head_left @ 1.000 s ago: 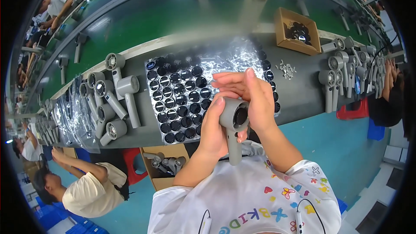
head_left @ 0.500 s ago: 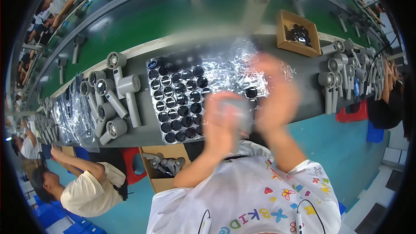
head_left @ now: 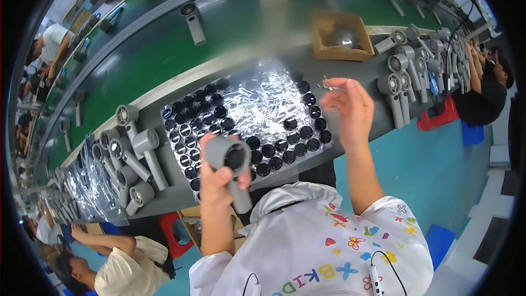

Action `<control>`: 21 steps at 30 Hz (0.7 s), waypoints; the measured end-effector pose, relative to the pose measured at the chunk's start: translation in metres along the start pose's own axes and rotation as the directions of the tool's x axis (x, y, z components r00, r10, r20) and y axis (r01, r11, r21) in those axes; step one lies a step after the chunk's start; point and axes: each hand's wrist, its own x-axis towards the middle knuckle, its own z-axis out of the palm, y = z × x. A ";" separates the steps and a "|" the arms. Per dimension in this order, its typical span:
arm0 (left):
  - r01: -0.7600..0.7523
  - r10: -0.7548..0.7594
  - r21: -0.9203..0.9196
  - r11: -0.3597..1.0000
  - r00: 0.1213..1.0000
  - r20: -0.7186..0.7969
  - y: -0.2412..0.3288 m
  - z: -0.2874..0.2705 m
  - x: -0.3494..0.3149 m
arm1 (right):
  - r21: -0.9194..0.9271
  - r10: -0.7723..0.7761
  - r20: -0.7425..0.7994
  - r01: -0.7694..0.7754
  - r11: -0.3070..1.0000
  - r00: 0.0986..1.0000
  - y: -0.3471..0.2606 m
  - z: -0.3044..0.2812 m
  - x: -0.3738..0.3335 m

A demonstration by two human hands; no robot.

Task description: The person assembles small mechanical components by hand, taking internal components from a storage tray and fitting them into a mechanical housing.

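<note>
The left hand (head_left: 215, 187) has its fingers wrapped round a grey handheld fan (head_left: 221, 150), held over the bench's near edge, beside the plastic sheet (head_left: 257, 96) of black discs (head_left: 268, 151). The right hand (head_left: 353, 111), fingers loosely spread, hovers past the sheet's right edge, near small white pieces (head_left: 323, 85). From there, a strip of grey bench (head_left: 377, 123) gives it elbow room before the fans (head_left: 397, 85) toward the right end.

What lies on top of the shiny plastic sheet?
Round black discs in rows lie on the shiny plastic sheet. The left hand and the grey fan it holds hide part of it; what lies beneath them cannot be seen.
</note>
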 end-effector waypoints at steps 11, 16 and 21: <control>-0.028 0.145 0.455 0.890 0.964 -0.224 0.121 -0.020 0.090 | -0.779 -0.345 -0.151 0.104 0.619 0.926 0.064 -0.073 0.012; 0.032 0.219 0.590 0.807 0.911 -0.350 0.153 -0.037 0.170 | -0.834 -0.400 -0.079 0.160 0.529 0.913 0.064 -0.068 0.008; 0.044 0.316 0.766 0.642 0.895 -0.316 0.179 -0.053 0.241 | -0.864 -0.357 -0.056 0.134 0.486 0.933 0.063 -0.072 0.007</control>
